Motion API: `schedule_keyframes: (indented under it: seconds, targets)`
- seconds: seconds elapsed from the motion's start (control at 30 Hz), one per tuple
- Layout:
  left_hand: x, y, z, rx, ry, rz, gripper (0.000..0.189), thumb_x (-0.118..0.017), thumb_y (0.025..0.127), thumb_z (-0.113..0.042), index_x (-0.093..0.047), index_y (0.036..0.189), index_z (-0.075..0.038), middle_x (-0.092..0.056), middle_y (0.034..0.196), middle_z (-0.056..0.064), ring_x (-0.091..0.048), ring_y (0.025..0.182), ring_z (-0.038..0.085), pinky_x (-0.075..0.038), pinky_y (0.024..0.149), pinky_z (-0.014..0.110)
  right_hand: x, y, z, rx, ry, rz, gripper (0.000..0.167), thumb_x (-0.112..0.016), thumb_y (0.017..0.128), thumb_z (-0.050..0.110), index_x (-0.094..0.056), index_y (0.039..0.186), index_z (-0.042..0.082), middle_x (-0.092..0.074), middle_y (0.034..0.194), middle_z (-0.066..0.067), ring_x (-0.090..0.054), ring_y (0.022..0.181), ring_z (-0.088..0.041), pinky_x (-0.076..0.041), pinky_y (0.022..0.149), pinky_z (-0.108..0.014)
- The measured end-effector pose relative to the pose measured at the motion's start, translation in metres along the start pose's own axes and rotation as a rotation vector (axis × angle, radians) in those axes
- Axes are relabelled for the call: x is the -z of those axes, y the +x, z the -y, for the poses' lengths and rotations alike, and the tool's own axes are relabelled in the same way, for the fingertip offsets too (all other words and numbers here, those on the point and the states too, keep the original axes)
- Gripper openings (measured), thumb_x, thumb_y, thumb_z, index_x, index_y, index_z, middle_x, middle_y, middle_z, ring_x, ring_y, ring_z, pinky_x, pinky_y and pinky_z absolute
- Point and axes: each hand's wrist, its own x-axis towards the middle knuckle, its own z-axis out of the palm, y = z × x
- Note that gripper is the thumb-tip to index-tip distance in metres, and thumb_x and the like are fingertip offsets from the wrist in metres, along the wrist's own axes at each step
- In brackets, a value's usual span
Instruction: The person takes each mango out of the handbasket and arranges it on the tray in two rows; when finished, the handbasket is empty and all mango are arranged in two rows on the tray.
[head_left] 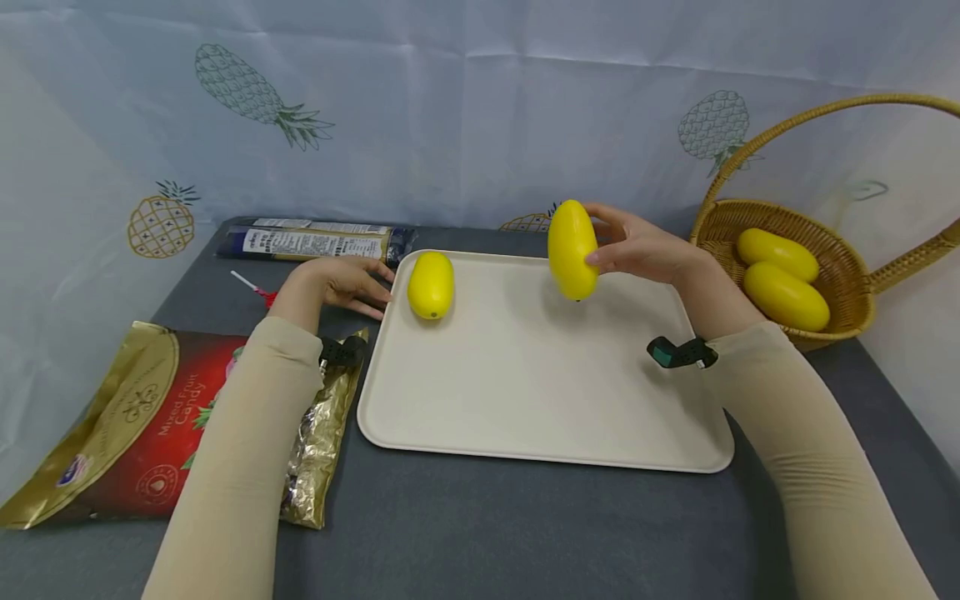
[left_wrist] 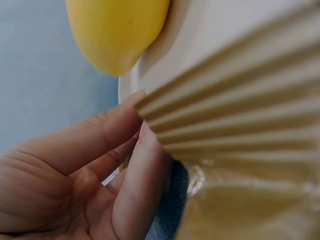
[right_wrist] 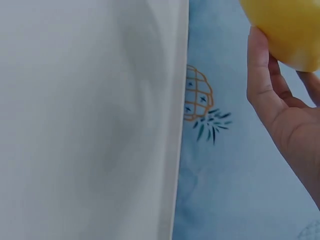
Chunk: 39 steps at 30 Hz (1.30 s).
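My right hand (head_left: 637,246) grips a yellow oblong fruit (head_left: 572,250), smooth and mango-like, and holds it upright above the back right of the cream tray (head_left: 525,400). In the right wrist view, the fingers lie against the lower part of this fruit (right_wrist: 292,35). A second yellow fruit (head_left: 431,286) lies on the tray near its back left corner. My left hand (head_left: 345,283) is at the tray's left edge, with loosely bent fingers and fingertips at the rim. In the left wrist view, the pleated gold end of a candy bag (left_wrist: 250,100) partly hides the fingertips.
A wicker basket (head_left: 855,308) with a tall handle stands at the right, holding two more yellow fruits (head_left: 786,296). At the left lies a red and gold candy bag (head_left: 195,417). Behind the left hand are a dark labelled package (head_left: 315,240) and a lollipop (head_left: 258,287).
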Motion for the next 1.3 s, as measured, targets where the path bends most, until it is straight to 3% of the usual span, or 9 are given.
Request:
schedule_keyframes:
  seconds: [0.5,0.73,1.07,1.3]
  targets:
    - [-0.007,0.003,-0.005,0.052,-0.001,-0.060,0.061,-0.055,0.100,-0.005,-0.023,0.151,-0.003,-0.049,0.130,0.013,-0.064,0.099,0.012,-0.062,0.096,0.031,-0.030,0.028,-0.011,-0.082,-0.001,0.034,0.075,-0.064,0.091,0.014,-0.024,0.154,0.018,-0.035,0.148,-0.015,-0.061,0.110,-0.020,-0.063,0.094,-0.034]
    - [-0.003,0.006,0.000,0.037,0.001,-0.063,0.061,-0.056,0.099,-0.006,-0.024,0.152,-0.003,-0.049,0.132,0.015,-0.066,0.097,0.012,-0.062,0.097,0.031,-0.044,0.040,-0.014,-0.112,-0.012,0.044,0.074,-0.063,0.090,0.015,-0.025,0.153,0.023,-0.038,0.148,-0.012,-0.056,0.118,-0.026,-0.061,0.099,-0.041]
    - [-0.003,0.000,0.002,0.041,-0.016,-0.065,0.061,-0.055,0.100,-0.006,-0.023,0.153,-0.005,-0.051,0.129,0.011,-0.067,0.096,0.011,-0.061,0.098,0.031,-0.067,0.052,-0.009,-0.165,0.000,0.057,0.079,-0.064,0.092,0.019,-0.019,0.156,0.030,-0.039,0.153,-0.009,-0.050,0.131,-0.029,-0.058,0.096,-0.038]
    - [-0.004,-0.001,0.001,0.045,-0.022,-0.069,0.062,-0.056,0.100,-0.007,-0.023,0.153,-0.006,-0.050,0.129,0.012,-0.067,0.095,0.011,-0.062,0.097,0.030,-0.080,0.061,-0.007,-0.193,-0.016,0.045,0.080,-0.064,0.092,0.026,-0.017,0.155,0.036,-0.037,0.151,-0.010,-0.051,0.128,-0.031,-0.059,0.096,-0.040]
